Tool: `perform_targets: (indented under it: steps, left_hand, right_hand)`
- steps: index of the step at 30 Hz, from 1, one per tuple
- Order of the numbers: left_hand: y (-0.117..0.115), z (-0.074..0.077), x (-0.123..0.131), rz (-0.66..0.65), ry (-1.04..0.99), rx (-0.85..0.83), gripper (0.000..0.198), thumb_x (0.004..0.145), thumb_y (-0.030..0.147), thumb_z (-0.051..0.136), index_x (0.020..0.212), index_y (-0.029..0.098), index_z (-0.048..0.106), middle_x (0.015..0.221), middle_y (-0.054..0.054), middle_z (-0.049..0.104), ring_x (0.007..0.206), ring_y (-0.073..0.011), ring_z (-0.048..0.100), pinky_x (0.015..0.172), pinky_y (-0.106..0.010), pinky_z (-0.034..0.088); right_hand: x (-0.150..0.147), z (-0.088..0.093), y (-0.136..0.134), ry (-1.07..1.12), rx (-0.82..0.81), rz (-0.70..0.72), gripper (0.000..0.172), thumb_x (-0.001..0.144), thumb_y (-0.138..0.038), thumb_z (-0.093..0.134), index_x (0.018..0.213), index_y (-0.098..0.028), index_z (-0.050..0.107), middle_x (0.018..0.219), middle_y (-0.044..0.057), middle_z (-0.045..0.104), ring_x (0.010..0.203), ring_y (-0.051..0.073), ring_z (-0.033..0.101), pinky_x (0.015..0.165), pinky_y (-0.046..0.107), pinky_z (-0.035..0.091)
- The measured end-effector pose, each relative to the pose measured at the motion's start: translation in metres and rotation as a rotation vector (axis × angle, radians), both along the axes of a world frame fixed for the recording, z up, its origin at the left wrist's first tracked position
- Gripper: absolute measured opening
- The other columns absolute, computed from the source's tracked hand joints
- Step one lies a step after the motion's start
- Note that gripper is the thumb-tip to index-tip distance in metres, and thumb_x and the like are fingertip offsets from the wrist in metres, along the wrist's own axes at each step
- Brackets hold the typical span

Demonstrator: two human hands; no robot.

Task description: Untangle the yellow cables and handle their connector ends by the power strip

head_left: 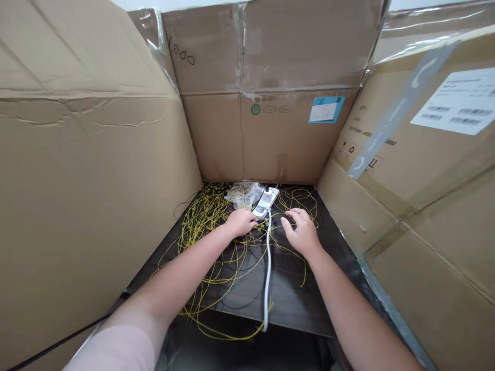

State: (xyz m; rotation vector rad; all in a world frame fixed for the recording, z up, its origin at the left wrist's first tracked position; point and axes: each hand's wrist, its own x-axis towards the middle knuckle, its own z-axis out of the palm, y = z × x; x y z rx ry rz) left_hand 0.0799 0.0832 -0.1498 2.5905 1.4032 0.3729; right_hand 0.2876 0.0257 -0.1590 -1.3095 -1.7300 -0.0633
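My left hand (240, 222) is closed at the right side of a tangle of thin yellow wires (204, 214), and a yellow wire appears to be pinched in its fingers. Just beyond it lies a white power strip (266, 202), whose thick white cord (267, 273) runs toward me. To the right of that cord my right hand (302, 232) hovers with thumb and fingers apart. A yellow wire passes close to its fingertips; I see nothing gripped there. Small dark pieces (263, 225) lie between the hands, partly hidden.
Crumpled clear plastic (244, 195) rests beside the power strip. Cardboard walls rise at the left (96, 154), back (216, 139) and right (410, 206) of the dark tabletop (294, 304). Several yellow wires and the white cord reach the front edge.
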Motion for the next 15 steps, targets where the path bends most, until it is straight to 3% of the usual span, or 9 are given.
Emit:
perform_targets:
  steps: [3, 6, 8, 12, 15]
  left_hand:
    - [-0.005, 0.008, -0.006, -0.025, -0.059, 0.035, 0.022, 0.078, 0.034, 0.052, 0.080, 0.024, 0.071, 0.083, -0.003, 0.069, 0.079, -0.0180, 0.059, 0.071, -0.027, 0.041]
    - [-0.008, 0.020, -0.022, -0.013, -0.262, 0.077, 0.024, 0.079, 0.031, 0.048, 0.078, 0.021, 0.070, 0.079, -0.003, 0.068, 0.072, -0.0150, 0.058, 0.068, -0.024, 0.041]
    - [-0.006, 0.027, -0.038, 0.089, -0.480, 0.085, 0.025, 0.080, 0.028, 0.045, 0.080, 0.018, 0.068, 0.073, -0.003, 0.066, 0.064, -0.0129, 0.056, 0.062, -0.023, 0.041]
    - [0.006, 0.036, -0.072, 0.424, -0.897, 0.103, 0.025, 0.077, 0.029, 0.046, 0.085, 0.013, 0.064, 0.058, 0.000, 0.055, 0.048, -0.0097, 0.046, 0.047, -0.021, 0.036]
    - [0.014, 0.037, -0.089, 0.535, -1.017, 0.074, 0.024, 0.073, 0.034, 0.052, 0.077, 0.012, 0.062, 0.050, 0.004, 0.046, 0.042, -0.0076, 0.038, 0.042, -0.020, 0.030]
  right_hand:
    - [0.001, 0.000, -0.001, 0.002, 0.005, 0.002, 0.024, 0.079, -0.033, 0.051, 0.091, -0.015, 0.063, 0.097, 0.011, 0.056, 0.091, 0.020, 0.055, 0.085, 0.036, 0.046]
    - [0.003, 0.001, -0.002, 0.014, 0.028, -0.012, 0.023, 0.080, -0.033, 0.051, 0.088, -0.015, 0.063, 0.096, 0.010, 0.057, 0.091, 0.020, 0.055, 0.085, 0.035, 0.046]
    - [0.004, 0.002, -0.002, 0.024, 0.034, -0.017, 0.022, 0.080, -0.032, 0.051, 0.087, -0.015, 0.063, 0.094, 0.010, 0.057, 0.090, 0.019, 0.055, 0.084, 0.034, 0.046]
    - [0.003, 0.001, -0.002, 0.027, 0.030, 0.003, 0.020, 0.080, -0.031, 0.052, 0.085, -0.015, 0.063, 0.092, 0.009, 0.058, 0.089, 0.019, 0.056, 0.082, 0.033, 0.046]
    - [0.001, 0.001, -0.002, 0.028, 0.029, 0.015, 0.019, 0.079, -0.030, 0.052, 0.084, -0.015, 0.063, 0.092, 0.009, 0.058, 0.088, 0.019, 0.056, 0.082, 0.033, 0.047]
